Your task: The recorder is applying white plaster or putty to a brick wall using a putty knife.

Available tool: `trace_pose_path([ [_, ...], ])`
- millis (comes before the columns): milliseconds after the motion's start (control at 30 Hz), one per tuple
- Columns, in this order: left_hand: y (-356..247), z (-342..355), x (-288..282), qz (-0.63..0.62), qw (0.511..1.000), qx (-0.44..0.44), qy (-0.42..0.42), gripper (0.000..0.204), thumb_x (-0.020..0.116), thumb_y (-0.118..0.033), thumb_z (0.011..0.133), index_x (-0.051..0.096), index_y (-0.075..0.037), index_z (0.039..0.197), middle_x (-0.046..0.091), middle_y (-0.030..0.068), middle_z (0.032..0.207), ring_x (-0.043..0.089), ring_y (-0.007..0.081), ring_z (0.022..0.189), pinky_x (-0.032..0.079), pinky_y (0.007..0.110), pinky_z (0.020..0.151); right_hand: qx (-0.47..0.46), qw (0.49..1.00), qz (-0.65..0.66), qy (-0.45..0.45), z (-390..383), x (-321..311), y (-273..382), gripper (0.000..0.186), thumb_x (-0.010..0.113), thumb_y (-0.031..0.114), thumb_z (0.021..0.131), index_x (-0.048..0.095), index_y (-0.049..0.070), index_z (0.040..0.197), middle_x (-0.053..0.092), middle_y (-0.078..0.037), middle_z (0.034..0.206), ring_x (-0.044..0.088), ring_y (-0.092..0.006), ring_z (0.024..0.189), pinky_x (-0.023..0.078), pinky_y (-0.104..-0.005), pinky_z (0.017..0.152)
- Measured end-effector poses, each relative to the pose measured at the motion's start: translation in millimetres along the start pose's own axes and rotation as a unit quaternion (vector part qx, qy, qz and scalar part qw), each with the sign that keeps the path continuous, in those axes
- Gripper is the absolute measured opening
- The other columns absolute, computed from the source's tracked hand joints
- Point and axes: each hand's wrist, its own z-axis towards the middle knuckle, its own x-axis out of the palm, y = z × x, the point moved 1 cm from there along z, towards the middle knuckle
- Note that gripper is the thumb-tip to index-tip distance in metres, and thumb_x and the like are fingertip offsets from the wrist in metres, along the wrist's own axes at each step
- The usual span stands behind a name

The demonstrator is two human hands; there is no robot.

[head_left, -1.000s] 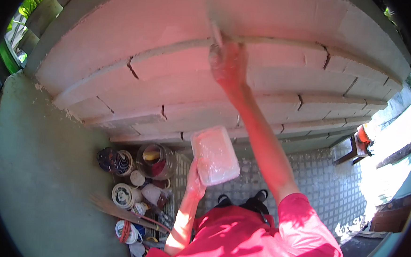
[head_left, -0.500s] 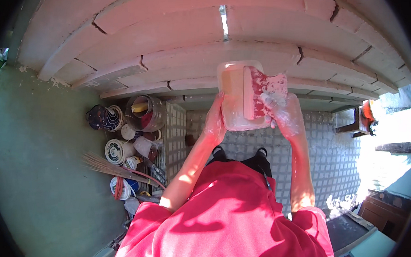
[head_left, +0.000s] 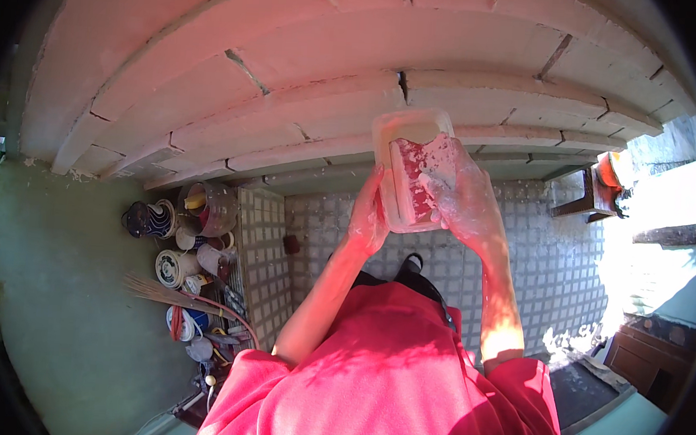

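Observation:
Held up in front of me is a translucent plastic container [head_left: 406, 121] with pale paste in it. My left hand [head_left: 370, 215] grips its left side. My right hand [head_left: 468, 201], smeared with white paste, is closed on a red putty spreader [head_left: 414, 178] spattered with the same paste. The spreader's wide blade lies inside the container. Beyond both hands is a pale block wall [head_left: 315, 104] with dark cracks at several joints.
At lower left stand several buckets [head_left: 173, 269], beside twig brooms [head_left: 156, 292] and a tiled ledge [head_left: 264, 220]. A green wall [head_left: 64, 296] bounds the left. My feet are on a tiled floor [head_left: 551, 278]; a wooden stool [head_left: 572, 207] holds an orange object [head_left: 610, 171].
A second ago my right hand was high on the wall with the spreader. It has come down to the container, and the spreader now sits further into it. The view has shifted.

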Motion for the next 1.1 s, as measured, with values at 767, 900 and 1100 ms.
trace_pose_path([
  [767, 79.8, 45.3, 44.5, 0.078, 0.991, -0.105, 0.016, 0.048, 0.039, -0.046, 0.098, 0.037, -0.012, 0.132, 0.048, 0.0029, 0.13, 0.049, 0.0145, 0.118, 0.042, 0.034, 0.097, 0.114, 0.943, 0.31, -0.039, -3.4, -82.3, -84.2, 0.036, 0.059, 0.007, 0.086, 0.05, 0.003, 0.12, 0.059, -0.001, 0.085, 0.05, -0.0051, 0.056, 0.039, -0.0208, 0.042],
  [900, 70.3, 46.1, 41.3, 0.105, 0.986, -0.126, 0.039, 0.045, 0.038, -0.049, 0.097, 0.034, -0.014, 0.124, 0.049, -0.0004, 0.116, 0.051, 0.0096, 0.106, 0.044, 0.03, 0.088, 0.11, 0.935, 0.334, -0.051, -1.1, -75.4, -86.9, 0.037, 0.06, 0.008, 0.086, 0.049, 0.003, 0.121, 0.059, -0.002, 0.087, 0.051, -0.0053, 0.057, 0.039, -0.0206, 0.042],
  [1100, 50.7, 50.2, 41.7, 0.132, 0.982, -0.135, 0.027, 0.046, 0.037, -0.05, 0.097, 0.033, -0.013, 0.125, 0.049, 0.0021, 0.117, 0.053, 0.0113, 0.103, 0.047, 0.031, 0.082, 0.126, 0.912, 0.383, -0.073, 3.9, -73.1, -76.0, 0.045, 0.063, 0.007, 0.084, 0.048, 0.002, 0.126, 0.061, -0.004, 0.094, 0.053, -0.0061, 0.06, 0.036, -0.0191, 0.04],
])
